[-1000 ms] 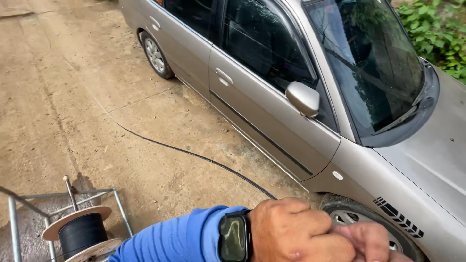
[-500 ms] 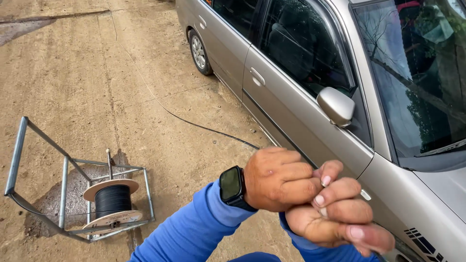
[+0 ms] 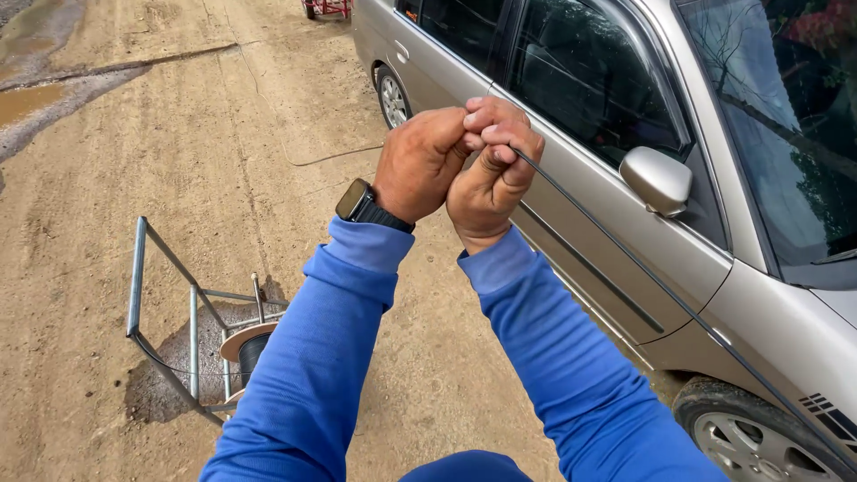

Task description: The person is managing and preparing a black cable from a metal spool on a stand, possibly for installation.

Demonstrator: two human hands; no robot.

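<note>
Nearest to us, our two arms in bright blue sleeves (image 3: 553,357) rise from the bottom of the view, and our hands meet in the middle of it. Our left hand (image 3: 421,162) is curled into a loose fist, with a black smartwatch (image 3: 359,203) on its wrist, and its fingertips press against those of our right hand (image 3: 493,174). The right hand is also curled, fingers folded in, and both hands together pinch the end of a thin black cable (image 3: 678,308). From the right hand the cable runs taut, down and to the right, crossing in front of the car and leaving the view at the lower right corner.

Below our left arm, on the ground, stands a grey metal frame (image 3: 165,312) carrying a cable reel (image 3: 245,344) wound with dark cable; our sleeve hides part of the reel. It sits on a damp patch of the dirt road (image 3: 134,152).

To the right, beyond our hands, a beige sedan (image 3: 625,214) is parked along the road, its side mirror (image 3: 659,178), front wheel (image 3: 759,428) and rear wheel (image 3: 393,98) showing. Another length of thin cable (image 3: 335,156) lies on the ground near the rear wheel. Farthest off, at the top edge, there is something red (image 3: 328,7) that we cannot make out.
</note>
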